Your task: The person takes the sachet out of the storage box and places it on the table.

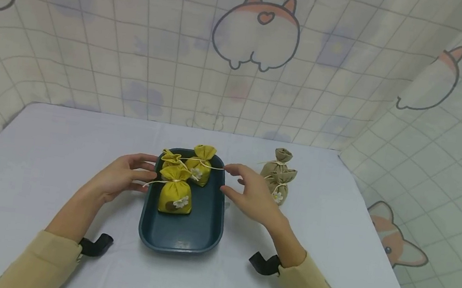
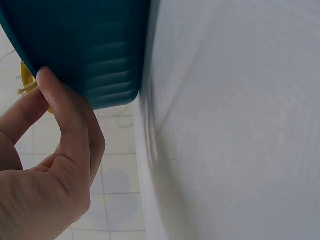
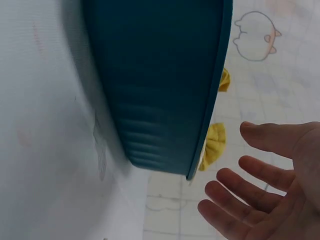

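A dark teal tray holds three yellow drawstring pouches: a front one with a white flower, a right one, and one partly hidden behind. At the tray's left side is my left hand, its fingers bent softly at the outer wall near the rim; a cord end hangs over the rim beside the thumb. My right hand hovers by the right rim. Its spread fingers stand apart from the tray wall in the right wrist view and hold nothing.
Two brown drawstring pouches stand together on the white table, right of the tray and just behind my right hand. A patterned curtain hangs along the table's back. Black bands sit at both wrists.
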Motion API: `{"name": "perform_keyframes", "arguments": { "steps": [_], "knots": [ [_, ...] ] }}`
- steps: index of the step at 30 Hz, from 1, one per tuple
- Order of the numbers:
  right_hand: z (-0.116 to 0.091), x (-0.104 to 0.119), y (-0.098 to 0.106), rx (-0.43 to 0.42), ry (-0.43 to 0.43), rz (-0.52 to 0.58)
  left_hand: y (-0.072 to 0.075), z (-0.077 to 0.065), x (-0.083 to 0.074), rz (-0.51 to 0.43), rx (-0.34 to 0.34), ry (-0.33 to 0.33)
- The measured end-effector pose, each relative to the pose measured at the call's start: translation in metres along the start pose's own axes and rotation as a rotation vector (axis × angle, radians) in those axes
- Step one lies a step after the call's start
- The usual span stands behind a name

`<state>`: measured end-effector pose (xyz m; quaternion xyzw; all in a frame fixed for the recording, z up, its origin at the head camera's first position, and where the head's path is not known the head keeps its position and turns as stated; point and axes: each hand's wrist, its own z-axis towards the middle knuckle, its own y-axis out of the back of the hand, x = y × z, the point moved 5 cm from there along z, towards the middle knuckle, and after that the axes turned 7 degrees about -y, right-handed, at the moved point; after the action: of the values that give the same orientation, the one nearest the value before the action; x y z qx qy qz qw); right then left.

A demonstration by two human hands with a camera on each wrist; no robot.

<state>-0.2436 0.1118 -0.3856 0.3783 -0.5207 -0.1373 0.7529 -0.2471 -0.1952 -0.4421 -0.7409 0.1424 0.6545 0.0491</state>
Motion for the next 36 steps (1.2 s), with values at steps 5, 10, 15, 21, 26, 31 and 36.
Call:
{"name": "perform_keyframes", "arguments": {
  "steps": [5,10,15,21,26,31,36],
  "knots": [
    [0.012,0.006,-0.004,0.013,-0.011,0.001,0.000,0.000,0.000,-0.003,-0.002,-0.001],
    [0.029,0.005,-0.005,-0.012,-0.064,-0.042,-0.001,0.001,-0.001,0.006,-0.006,0.007],
    [0.046,-0.001,-0.011,0.001,-0.110,-0.056,-0.001,0.002,-0.001,0.012,-0.009,0.007],
    [0.063,-0.009,-0.021,0.060,-0.162,-0.040,0.000,0.002,-0.001,0.012,-0.010,0.004],
    [0.072,-0.014,-0.026,0.096,-0.211,-0.004,0.000,0.001,0.000,0.001,-0.006,0.007],
    [0.078,-0.018,-0.031,0.095,-0.230,0.031,0.000,0.000,0.000,-0.007,-0.004,0.004],
    [0.082,-0.022,-0.034,0.077,-0.223,0.096,0.000,-0.001,-0.001,-0.003,-0.004,0.007]
  ]
}}
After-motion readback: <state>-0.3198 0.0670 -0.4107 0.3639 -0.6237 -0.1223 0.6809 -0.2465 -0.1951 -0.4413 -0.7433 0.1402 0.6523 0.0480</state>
